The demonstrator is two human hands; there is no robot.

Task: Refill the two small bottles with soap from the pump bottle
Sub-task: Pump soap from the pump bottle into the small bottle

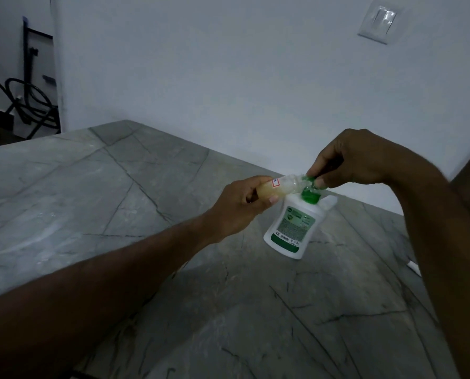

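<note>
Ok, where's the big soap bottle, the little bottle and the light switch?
pump bottle (pixel 291 228): head view, on its green label.
small bottle (pixel 277 186): head view, on its clear side by the sticker.
light switch (pixel 379 20): head view, on its white plate.

A grey stone-look table (pixel 97 192) with dark veins and pale cloudy patches carries everything here; its far edge meets a white wall. Standing upright on it, directly beneath the right hand's fingertips (pixel 320 182), is a white pump bottle (pixel 291 231) with a green label and green pump top. Well to the right of the fingers, near the table's right side, lies a small white object (pixel 414 267), mostly hidden behind the forearm.
</note>
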